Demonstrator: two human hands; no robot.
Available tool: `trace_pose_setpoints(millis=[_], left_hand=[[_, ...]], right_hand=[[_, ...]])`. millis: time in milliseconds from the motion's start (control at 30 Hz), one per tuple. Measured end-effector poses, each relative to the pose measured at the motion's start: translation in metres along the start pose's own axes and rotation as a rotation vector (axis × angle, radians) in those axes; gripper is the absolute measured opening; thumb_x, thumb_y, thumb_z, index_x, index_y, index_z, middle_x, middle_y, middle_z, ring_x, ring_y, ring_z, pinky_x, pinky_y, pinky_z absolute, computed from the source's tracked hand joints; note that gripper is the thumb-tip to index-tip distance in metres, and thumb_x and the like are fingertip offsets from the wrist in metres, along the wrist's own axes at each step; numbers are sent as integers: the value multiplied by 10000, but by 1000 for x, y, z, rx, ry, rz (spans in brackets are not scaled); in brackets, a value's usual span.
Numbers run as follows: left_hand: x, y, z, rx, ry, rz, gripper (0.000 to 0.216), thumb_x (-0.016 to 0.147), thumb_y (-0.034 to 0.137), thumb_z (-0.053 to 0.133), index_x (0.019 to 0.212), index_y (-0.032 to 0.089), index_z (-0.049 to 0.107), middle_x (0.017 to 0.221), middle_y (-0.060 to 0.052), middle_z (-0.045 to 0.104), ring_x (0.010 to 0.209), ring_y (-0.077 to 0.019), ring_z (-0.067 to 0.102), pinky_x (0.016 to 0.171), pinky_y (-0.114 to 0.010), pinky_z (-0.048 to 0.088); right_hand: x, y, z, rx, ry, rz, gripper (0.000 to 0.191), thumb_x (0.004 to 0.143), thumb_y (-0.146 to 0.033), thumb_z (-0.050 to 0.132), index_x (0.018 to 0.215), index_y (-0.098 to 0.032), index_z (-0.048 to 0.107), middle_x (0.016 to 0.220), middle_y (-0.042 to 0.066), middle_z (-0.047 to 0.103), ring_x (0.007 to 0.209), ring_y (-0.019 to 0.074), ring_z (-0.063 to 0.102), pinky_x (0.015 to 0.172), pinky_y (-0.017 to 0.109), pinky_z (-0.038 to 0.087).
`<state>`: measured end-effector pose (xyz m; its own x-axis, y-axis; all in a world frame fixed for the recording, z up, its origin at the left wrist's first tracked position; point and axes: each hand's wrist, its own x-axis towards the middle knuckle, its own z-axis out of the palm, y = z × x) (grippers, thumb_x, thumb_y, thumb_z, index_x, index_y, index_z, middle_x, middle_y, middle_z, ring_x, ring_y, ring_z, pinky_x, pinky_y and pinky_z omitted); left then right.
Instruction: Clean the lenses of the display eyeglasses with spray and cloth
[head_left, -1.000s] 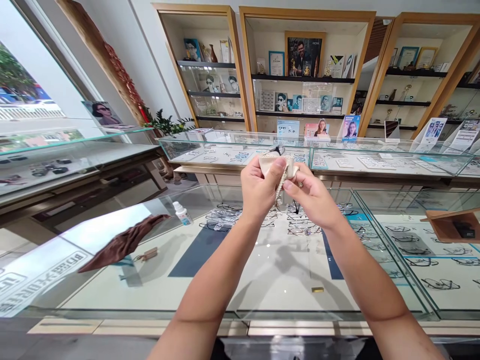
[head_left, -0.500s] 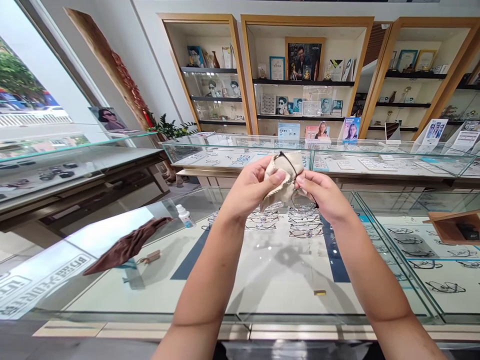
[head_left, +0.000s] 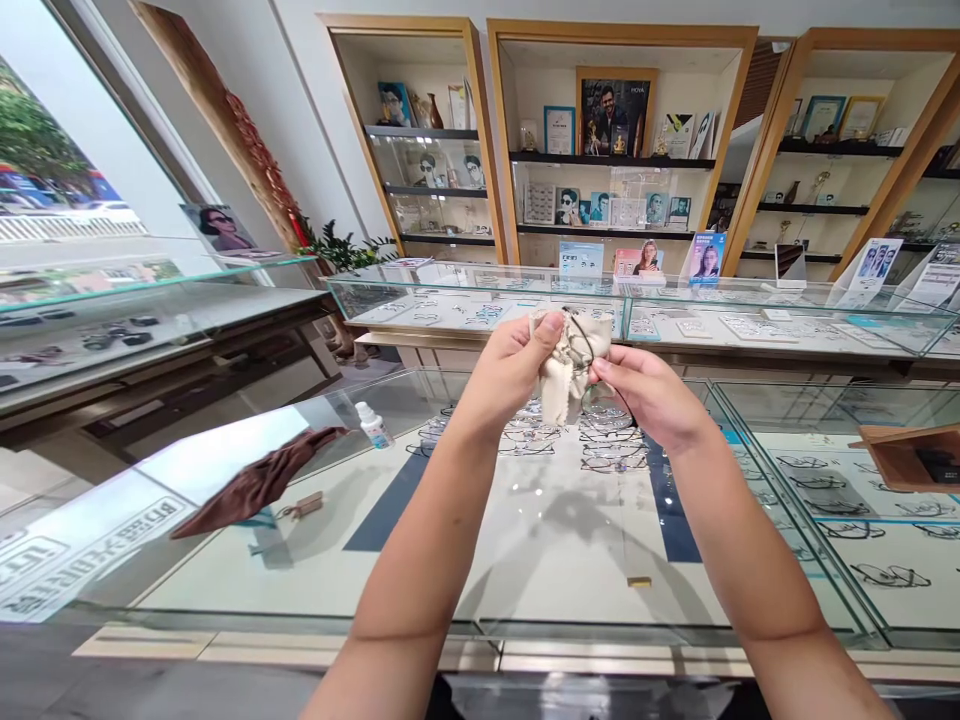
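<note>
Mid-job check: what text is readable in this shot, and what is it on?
"HOYA": upper right of the framed poster on the middle shelving.
White lettering on the glass counter, lower left: mirrored, unreadable.
Bottle label, leaflets, certificates: too small.
Cloth in left hand, glasses in right hand: no text seen.

Glass counter (head_left: 525, 540) w/ brown cloth (head_left: 255, 485), bottle (head_left: 373, 425)

Showing two bare forearms (head_left: 420, 560), broad near the elbows and narrowing toward the wrists. Ending in a bare left hand (head_left: 510, 370) and a bare right hand (head_left: 652, 395), the left showing a short, trimmed thumbnail.
</note>
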<state>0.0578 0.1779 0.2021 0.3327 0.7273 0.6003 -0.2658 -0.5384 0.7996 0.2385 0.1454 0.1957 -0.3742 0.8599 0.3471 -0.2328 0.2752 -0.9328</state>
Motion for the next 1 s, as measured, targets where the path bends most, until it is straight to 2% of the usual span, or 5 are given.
trace_pose_setpoints(millis=[200,333,700,833,1000], left_hand=[[0,-1,4,-124,-72,-30,419,745,464,938,1007,199,746,820,-35,747,691,-154,708,633,-253,594],[1,-9,16,-99,87,69,449,651,460,988,886,188,718,740,3,708,591,-113,641,557,-219,542],[-4,-1,20,46,298,131,543,814,651,821,620,188,616,475,25,586,402,-86,502,407,-218,365],[-2,1,9,-3,117,26,570,876,710,723,672,180,672,535,-24,658,480,-132,618,451,-231,455],[-1,5,0,-72,-122,-20,413,826,556,854,947,174,754,791,-55,775,671,-159,722,597,-240,571]], right_hand=[[-1,-4,-7,102,27,11,368,720,-522,928,767,-226,713,781,-6,649,723,143,570,689,301,500],[-2,-2,-4,124,-11,22,336,755,-484,914,797,-226,703,802,-3,658,735,147,588,702,314,517],[1,7,7,105,-94,51,333,777,-460,901,806,-205,688,835,-13,668,799,121,610,781,282,516],[0,1,0,79,-62,31,329,760,-456,909,843,-201,717,818,-16,656,769,113,580,740,266,488],[-2,-9,-12,53,-7,38,329,756,-450,898,795,-198,690,799,-14,633,708,109,539,654,259,456]])
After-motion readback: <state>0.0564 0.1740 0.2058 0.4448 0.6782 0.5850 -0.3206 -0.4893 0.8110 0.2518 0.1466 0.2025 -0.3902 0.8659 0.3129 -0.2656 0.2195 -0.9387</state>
